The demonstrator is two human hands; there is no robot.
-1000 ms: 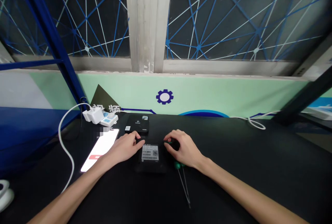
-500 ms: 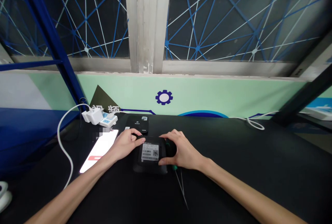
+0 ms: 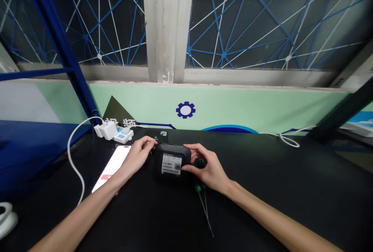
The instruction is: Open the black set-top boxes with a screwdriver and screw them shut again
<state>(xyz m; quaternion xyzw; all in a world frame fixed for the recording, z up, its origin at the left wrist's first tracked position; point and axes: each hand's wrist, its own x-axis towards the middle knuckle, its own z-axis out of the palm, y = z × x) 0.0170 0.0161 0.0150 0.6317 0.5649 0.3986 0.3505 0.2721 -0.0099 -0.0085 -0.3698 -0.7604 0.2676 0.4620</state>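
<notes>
A black box-shaped device (image 3: 186,153) with a white printed label (image 3: 171,164) is tilted up off the table, its labelled side facing me. My right hand (image 3: 210,166) grips its right side, thumb on the labelled face and fingers behind the top edge. My left hand (image 3: 140,154) is closed at the upper left corner, thumb and fingertips pinched against the edge. Under and beside my right hand lie green-handled screwdrivers (image 3: 198,187) with thin metal shafts pointing toward me. Their handles are partly hidden by the hand.
Left of the device lies a lit phone (image 3: 112,166), partly covered by my left forearm. Behind it are a white power strip and plug (image 3: 109,130) with a white cable (image 3: 70,154). A flat black box (image 3: 160,135) sits behind the device. A white object (image 3: 7,221) stands at far left.
The device's far edge has risen, tilting its labelled face toward me. Both hands moved with it, and my left thumb has come off the labelled face to the corner.
</notes>
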